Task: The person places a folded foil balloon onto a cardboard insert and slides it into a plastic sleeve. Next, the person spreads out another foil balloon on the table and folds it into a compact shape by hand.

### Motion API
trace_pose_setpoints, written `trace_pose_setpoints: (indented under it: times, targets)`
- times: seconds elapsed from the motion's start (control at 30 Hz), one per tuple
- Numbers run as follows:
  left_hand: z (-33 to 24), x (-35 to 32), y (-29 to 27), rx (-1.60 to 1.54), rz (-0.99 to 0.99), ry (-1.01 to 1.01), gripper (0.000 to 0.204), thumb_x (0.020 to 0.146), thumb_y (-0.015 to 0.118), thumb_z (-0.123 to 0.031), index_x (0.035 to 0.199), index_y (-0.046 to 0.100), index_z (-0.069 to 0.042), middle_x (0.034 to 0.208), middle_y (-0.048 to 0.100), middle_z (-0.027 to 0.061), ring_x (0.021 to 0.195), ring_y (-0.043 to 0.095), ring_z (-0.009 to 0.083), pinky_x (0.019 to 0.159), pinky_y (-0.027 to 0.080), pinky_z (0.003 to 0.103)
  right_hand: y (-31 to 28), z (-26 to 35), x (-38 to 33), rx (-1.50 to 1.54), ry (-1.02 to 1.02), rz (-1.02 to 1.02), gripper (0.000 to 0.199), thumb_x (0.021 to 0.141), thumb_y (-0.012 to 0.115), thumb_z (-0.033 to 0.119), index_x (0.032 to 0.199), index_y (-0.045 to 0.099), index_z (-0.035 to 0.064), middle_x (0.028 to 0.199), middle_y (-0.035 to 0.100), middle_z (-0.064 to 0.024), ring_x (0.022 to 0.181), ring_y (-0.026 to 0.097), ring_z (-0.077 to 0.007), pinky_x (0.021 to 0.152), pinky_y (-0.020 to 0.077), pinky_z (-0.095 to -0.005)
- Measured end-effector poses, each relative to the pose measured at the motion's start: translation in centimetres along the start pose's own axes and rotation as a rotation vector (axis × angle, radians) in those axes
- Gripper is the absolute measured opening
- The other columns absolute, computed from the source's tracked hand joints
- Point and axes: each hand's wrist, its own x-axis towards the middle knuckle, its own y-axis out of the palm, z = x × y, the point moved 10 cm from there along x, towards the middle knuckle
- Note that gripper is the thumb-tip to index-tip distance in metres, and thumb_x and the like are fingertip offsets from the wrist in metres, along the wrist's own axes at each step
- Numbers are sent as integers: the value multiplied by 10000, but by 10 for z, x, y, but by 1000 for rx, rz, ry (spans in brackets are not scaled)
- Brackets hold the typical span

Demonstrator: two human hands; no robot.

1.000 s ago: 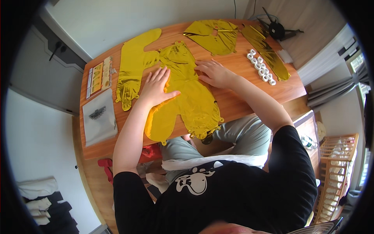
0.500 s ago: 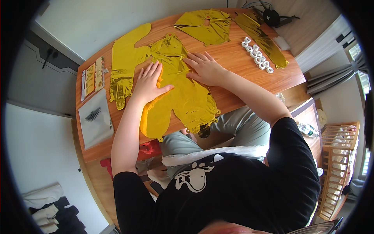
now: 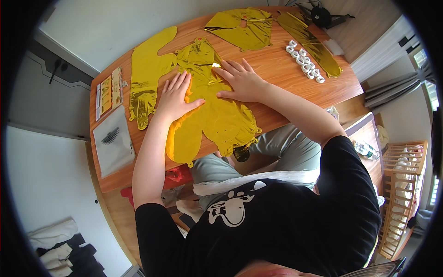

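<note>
Our L hand (image 3: 176, 97) and R hand (image 3: 243, 83) lie spread on opp. sides of the gold balloon (image 3: 212, 111), which overhangs the desk (image 3: 277, 68); imo we should press lightly & smooth creases (image 3: 198, 55) outward.

Apparently a home: slatted light-wood crib-like frame (image 3: 398, 201) at four o'clock; gathered grey fabric curtain (image 3: 398, 88) between two and three.

Left hand (image 3: 175, 100), flat, on gold foil (image 3: 219, 115), left edge; right hand (image 3: 244, 85), fingers spread, at its right edge. Table (image 3: 334, 87): three further foils (image 3: 150, 67); white rings (image 3: 300, 60), clustered, right; card (image 3: 110, 94) and clear bag (image 3: 115, 157), left.
</note>
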Motion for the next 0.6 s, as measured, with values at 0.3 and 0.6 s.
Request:
trace_pose_setpoints:
  times: [0.3, 0.6]
  targets:
    - [3, 1, 0, -50, 42, -14, 1033, 885, 696, -627, 1651, 249, -98, 1712, 255, 130, 1593, 196, 290, 1291, 148, 488, 0, 1, -2, -28, -17, -50, 938, 931, 470, 788, 1637, 285, 199, 1667, 300, -205, 1549, 274, -374, 1242, 171, -638]
    - [24, 8, -22, -704, -145, -2, 783, 1020, 609, -463, 1625, 305, -69, 1681, 309, 174, 1575, 251, 301, 1268, 240, 441, 1, 2, -4, -32, -7, -62, 921, 936, 452, 788, 1636, 288, 211, 1666, 302, -200, 1550, 273, -367, 1248, 144, -633]
